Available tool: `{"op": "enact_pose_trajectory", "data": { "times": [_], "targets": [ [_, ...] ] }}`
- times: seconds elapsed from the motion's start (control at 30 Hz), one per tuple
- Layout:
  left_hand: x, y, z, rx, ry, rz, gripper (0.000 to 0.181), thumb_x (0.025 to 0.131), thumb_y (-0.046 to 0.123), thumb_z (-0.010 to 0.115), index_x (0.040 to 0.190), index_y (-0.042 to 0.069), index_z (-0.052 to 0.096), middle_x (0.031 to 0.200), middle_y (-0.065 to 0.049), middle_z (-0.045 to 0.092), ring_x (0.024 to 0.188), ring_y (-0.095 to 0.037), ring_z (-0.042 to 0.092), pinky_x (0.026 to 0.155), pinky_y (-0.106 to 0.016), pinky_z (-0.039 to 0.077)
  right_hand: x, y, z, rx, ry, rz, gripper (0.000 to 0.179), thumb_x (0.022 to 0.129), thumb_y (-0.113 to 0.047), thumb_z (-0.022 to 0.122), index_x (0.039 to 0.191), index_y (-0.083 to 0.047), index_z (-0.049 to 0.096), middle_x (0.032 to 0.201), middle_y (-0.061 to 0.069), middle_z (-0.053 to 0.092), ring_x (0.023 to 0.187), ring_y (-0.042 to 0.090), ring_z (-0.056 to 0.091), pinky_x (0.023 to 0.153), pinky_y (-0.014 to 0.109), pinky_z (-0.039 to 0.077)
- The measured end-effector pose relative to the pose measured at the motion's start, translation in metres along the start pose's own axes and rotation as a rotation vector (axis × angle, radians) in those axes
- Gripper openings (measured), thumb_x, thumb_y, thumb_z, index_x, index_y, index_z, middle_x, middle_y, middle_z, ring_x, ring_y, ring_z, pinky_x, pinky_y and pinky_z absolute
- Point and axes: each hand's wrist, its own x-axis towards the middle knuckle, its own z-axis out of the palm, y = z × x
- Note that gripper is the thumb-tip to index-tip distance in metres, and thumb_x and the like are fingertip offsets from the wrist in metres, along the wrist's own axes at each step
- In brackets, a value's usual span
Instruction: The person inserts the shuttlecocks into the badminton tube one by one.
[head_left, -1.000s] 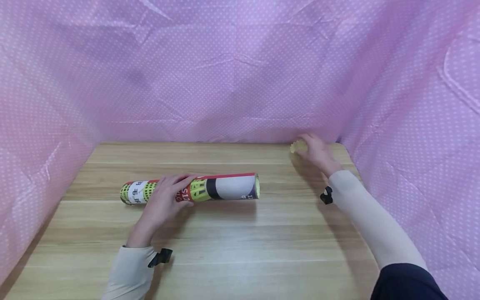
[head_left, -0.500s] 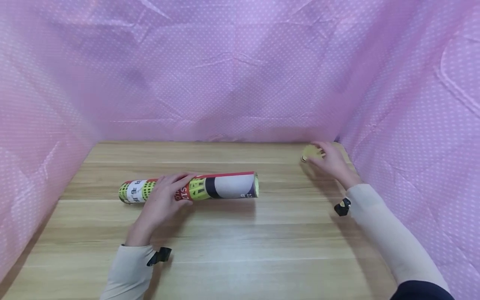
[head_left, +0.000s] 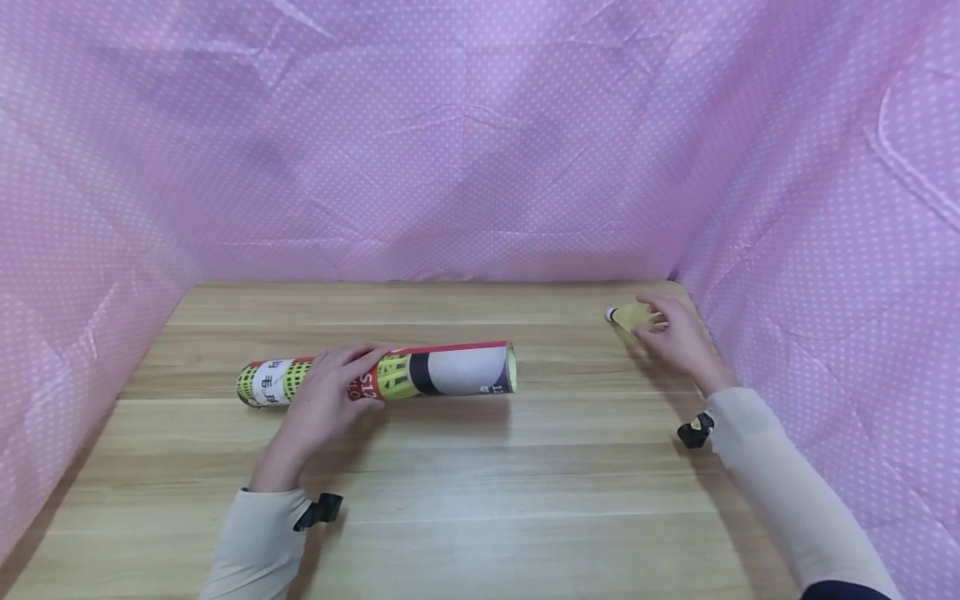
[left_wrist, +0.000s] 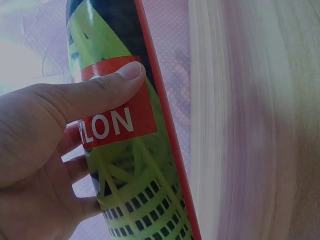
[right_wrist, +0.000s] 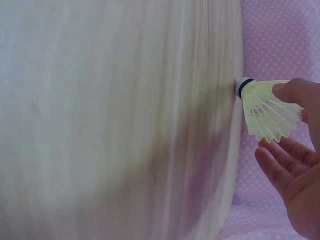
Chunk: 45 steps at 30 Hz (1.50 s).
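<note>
My left hand (head_left: 326,410) grips a printed shuttlecock tube (head_left: 465,371) around its middle. The thumb lies across the red label in the left wrist view, and the fingers wrap behind. In the head view the tube is sideways over the table, its round end at the right showing a pale yellow-green inside. At the far right, my right hand (head_left: 678,337) pinches a yellow shuttlecock (right_wrist: 267,107) by its skirt between thumb and fingers. Its white cork with a dark band points left in the head view; whether the cork touches the table I cannot tell.
A wood-grain table (head_left: 450,475) lies beneath both hands. Pink dotted cloth (head_left: 465,150) hangs behind its far edge and along both sides. A small black device (head_left: 696,431) is on the right wrist, another black device (head_left: 318,512) on the left.
My right hand has moved right and nearer with the shuttlecock. The shuttlecock has turned, so its white cork now shows at the left. The left hand and tube have hardly moved.
</note>
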Motion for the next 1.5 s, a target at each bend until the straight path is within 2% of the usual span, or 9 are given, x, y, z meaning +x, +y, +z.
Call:
{"op": "enact_pose_trajectory", "data": {
  "times": [0.07, 0.2, 0.33, 0.53, 0.87, 1.03, 1.2, 1.3, 1.5],
  "targets": [
    [0.0, 0.0, 0.0, -0.001, 0.002, -0.001, 0.081, 0.073, 0.012, 0.091, 0.145, 0.02, 0.056, 0.143, -0.014, 0.054, 0.131, -0.037, 0.048, 0.117, -0.057, 0.022, -0.001, 0.002, 0.001, 0.038, 0.014, 0.025, 0.06, 0.088, -0.003, 0.075, 0.142, 0.004, 0.05, 0.128, 0.033, 0.053, 0.106, 0.049, 0.061, 0.092, 0.053, 0.054],
    [0.0, -0.001, 0.0, -0.005, 0.01, 0.001, 0.081, 0.072, 0.011, 0.091, 0.145, 0.02, 0.056, 0.142, -0.014, 0.054, 0.13, -0.036, 0.048, 0.118, -0.056, 0.022, -0.005, 0.003, 0.005, 0.149, 0.048, 0.084, 0.057, 0.09, -0.008, 0.075, 0.14, 0.005, 0.05, 0.127, 0.035, 0.055, 0.108, 0.047, 0.061, 0.089, 0.025, 0.056],
    [0.001, -0.001, 0.001, -0.005, 0.019, 0.01, 0.081, 0.072, 0.011, 0.091, 0.144, 0.018, 0.057, 0.141, -0.014, 0.055, 0.129, -0.037, 0.049, 0.117, -0.057, 0.023, -0.009, -0.001, 0.009, 0.277, 0.044, 0.125, 0.057, 0.092, -0.009, 0.074, 0.14, 0.006, 0.049, 0.13, 0.033, 0.055, 0.106, 0.03, 0.063, 0.081, 0.009, 0.051],
    [0.002, -0.002, 0.001, 0.014, 0.033, 0.03, 0.081, 0.07, 0.011, 0.092, 0.143, 0.016, 0.058, 0.14, -0.015, 0.056, 0.127, -0.037, 0.051, 0.116, -0.057, 0.026, -0.015, -0.014, 0.02, 0.429, 0.018, 0.118, 0.057, 0.092, -0.008, 0.073, 0.142, 0.005, 0.048, 0.132, 0.03, 0.053, 0.099, 0.003, 0.062, 0.081, 0.015, 0.055],
    [0.005, -0.001, 0.002, 0.033, 0.031, 0.013, 0.084, 0.07, 0.013, 0.092, 0.146, 0.019, 0.056, 0.141, -0.016, 0.055, 0.128, -0.038, 0.05, 0.117, -0.059, 0.023, -0.026, -0.054, 0.035, 0.669, -0.074, 0.037, 0.052, 0.092, 0.001, 0.07, 0.139, 0.007, 0.05, 0.121, 0.005, 0.062, 0.106, 0.013, 0.066, 0.088, 0.024, 0.057],
    [0.005, -0.001, 0.003, 0.038, 0.031, 0.011, 0.085, 0.07, 0.012, 0.092, 0.146, 0.02, 0.055, 0.141, -0.015, 0.056, 0.128, -0.038, 0.05, 0.117, -0.059, 0.023, -0.033, -0.081, 0.041, 0.739, -0.135, -0.01, 0.053, 0.09, 0.004, 0.071, 0.138, 0.01, 0.049, 0.121, 0.004, 0.063, 0.109, 0.019, 0.065, 0.091, 0.028, 0.057],
    [0.005, 0.001, 0.004, 0.025, 0.016, -0.016, 0.086, 0.071, 0.012, 0.092, 0.147, 0.023, 0.054, 0.142, -0.015, 0.054, 0.13, -0.038, 0.049, 0.118, -0.058, 0.022, -0.039, -0.1, 0.047, 0.77, -0.164, -0.073, 0.052, 0.088, 0.007, 0.071, 0.135, 0.012, 0.05, 0.121, 0.007, 0.064, 0.109, 0.021, 0.065, 0.089, 0.029, 0.058],
    [0.006, 0.001, 0.005, 0.024, 0.01, -0.019, 0.086, 0.072, 0.012, 0.091, 0.148, 0.023, 0.053, 0.143, -0.015, 0.054, 0.13, -0.038, 0.048, 0.118, -0.058, 0.021, -0.041, -0.106, 0.054, 0.793, -0.172, -0.107, 0.048, 0.087, 0.012, 0.069, 0.132, 0.013, 0.052, 0.122, 0.016, 0.064, 0.11, 0.032, 0.065, 0.09, 0.033, 0.058],
    [0.006, 0.001, 0.007, 0.021, 0.005, -0.022, 0.086, 0.072, 0.012, 0.091, 0.148, 0.023, 0.053, 0.144, -0.015, 0.053, 0.132, -0.038, 0.047, 0.119, -0.059, 0.019, -0.04, -0.104, 0.072, 0.583, -0.19, -0.076, 0.04, 0.089, 0.006, 0.072, 0.127, 0.009, 0.059, 0.124, 0.03, 0.061, 0.113, 0.048, 0.061, 0.095, 0.038, 0.056]
  ]
}}
